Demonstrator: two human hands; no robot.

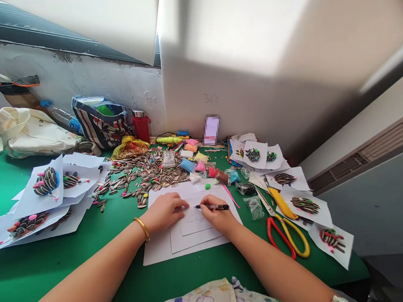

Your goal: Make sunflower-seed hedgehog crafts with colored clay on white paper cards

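Note:
My right hand is closed on a black pen, its tip on a small white sheet that bears a pencilled outline. My left hand, with a gold bangle on the wrist, rests curled on the stack of white paper and holds it down beside the drawing. The paper lies on a green table, straight in front of me.
A heap of striped sunflower seeds lies behind the paper, with clay lumps in small bags. Finished seed pictures on white sheets sit at the left and right. Red and yellow scissors lie at the right. Bags stand against the wall.

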